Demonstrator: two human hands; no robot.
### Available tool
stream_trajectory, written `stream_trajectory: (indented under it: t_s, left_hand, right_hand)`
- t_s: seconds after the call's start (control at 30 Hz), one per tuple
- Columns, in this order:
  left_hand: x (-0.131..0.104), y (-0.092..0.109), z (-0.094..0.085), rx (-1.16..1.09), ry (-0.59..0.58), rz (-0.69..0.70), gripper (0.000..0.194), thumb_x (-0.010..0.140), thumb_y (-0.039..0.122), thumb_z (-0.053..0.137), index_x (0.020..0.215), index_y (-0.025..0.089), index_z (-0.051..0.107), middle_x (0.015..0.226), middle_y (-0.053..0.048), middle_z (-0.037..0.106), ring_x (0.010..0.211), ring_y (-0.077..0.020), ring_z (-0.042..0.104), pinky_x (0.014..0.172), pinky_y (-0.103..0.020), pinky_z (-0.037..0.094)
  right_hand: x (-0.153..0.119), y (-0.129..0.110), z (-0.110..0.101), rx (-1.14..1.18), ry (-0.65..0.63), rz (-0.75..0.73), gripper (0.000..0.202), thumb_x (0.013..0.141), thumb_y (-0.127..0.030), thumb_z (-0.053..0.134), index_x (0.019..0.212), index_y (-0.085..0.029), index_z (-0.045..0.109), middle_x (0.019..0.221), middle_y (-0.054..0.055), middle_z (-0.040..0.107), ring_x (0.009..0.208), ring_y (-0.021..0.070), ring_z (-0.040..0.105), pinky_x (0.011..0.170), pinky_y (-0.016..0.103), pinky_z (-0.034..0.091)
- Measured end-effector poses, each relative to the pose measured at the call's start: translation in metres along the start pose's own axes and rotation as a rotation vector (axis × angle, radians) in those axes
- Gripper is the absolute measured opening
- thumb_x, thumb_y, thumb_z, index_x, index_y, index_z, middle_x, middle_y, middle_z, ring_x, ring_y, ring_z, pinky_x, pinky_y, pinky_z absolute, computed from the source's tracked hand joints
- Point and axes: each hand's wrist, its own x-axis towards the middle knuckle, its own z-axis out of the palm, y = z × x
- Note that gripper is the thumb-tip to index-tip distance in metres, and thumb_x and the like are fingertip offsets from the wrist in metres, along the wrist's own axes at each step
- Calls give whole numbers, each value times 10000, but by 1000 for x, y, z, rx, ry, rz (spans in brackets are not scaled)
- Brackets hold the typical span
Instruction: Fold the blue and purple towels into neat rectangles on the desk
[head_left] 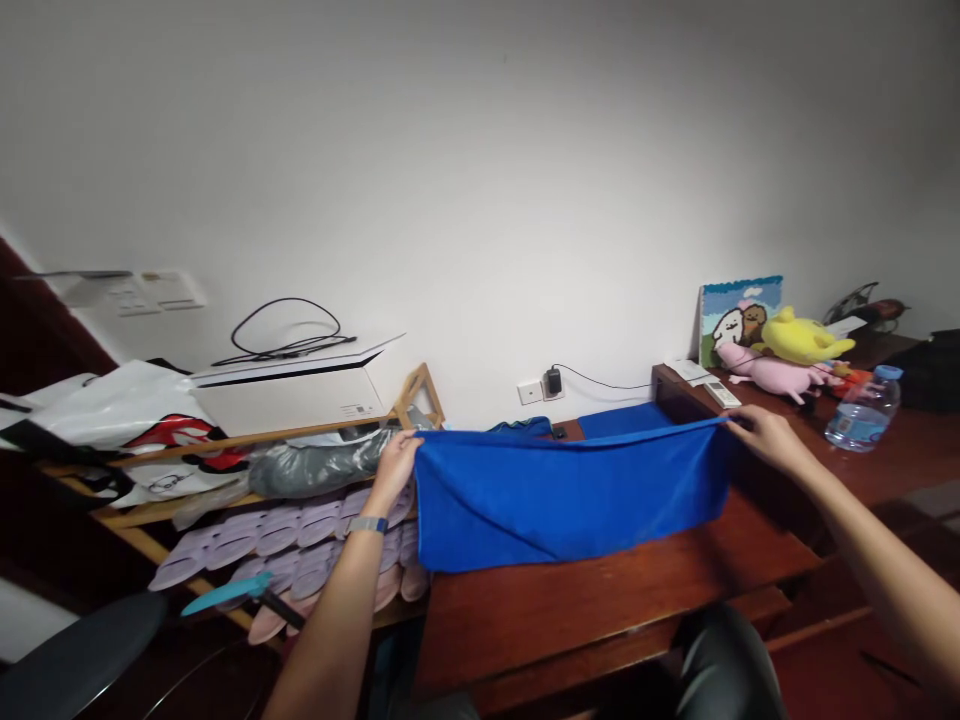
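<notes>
A blue cloth [570, 500] hangs stretched out between my two hands, its lower edge just over or against the brown wooden table [540, 620]. My left hand [397, 462] pinches its upper left corner; a band circles that wrist. At the upper right corner, my right hand [761, 438] is closed on the cloth's edge. Beyond the cloth lies another piece of blue fabric [626, 420], partly hidden behind it. Small creases run across the face of the held cloth.
Left stands a wooden rack [150, 512] with several lilac slippers [277, 530], bags and a white box [292, 400]. On the raised right surface are a water bottle [866, 412], plush toys [802, 338], a picture [739, 310] and a remote [721, 394]. A charger [553, 381] is plugged into the wall.
</notes>
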Motion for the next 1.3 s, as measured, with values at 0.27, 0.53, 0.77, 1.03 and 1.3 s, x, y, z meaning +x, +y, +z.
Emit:
stream_trajectory:
  t_s: [0.27,0.53,0.77,1.03,1.3]
  left_hand:
    - [-44,-20,-33,99,160,70,206,788,399,653,896,224,654,629,66,548,541,-132,473,505,-236,373]
    - [-188,-196,-33,383,-27,-111,376,730,626,549,691,260,630,795,-62,761,773,-283,731,722,-408,611]
    - [-244,-223,-38,638,-154,89,183,797,386,507,700,282,623,1009,-78,769,1000,-276,729,931,-404,560]
    - [-283,-230,-61,762,-65,46,209,810,358,474,710,293,645,811,-51,766,814,-278,727,784,-399,574]
    - [-326,-221,-62,945,-64,135,218,841,289,487,726,282,673,965,-94,777,902,-292,717,856,-417,542]
  right_hand:
    - [-65,-6,-3,-7,155,-130,393,967,-575,547,1013,-248,760,1079,76,779,1008,255,730,977,377,562]
    - [-204,83,127,4,-189,24,692,939,-759,376,939,-231,823,1075,142,798,1005,309,769,952,461,623]
    - [-255,109,145,-54,-237,34,706,973,-750,344,1069,-248,830,1175,137,779,1108,319,738,1007,483,604]
    - [-285,123,120,-85,-232,4,688,957,-774,383,1128,-279,828,1213,130,773,1104,326,745,956,474,634]
    - [-300,119,111,-153,-190,-114,657,951,-769,414,1084,-288,840,1171,120,789,1036,313,768,873,438,657]
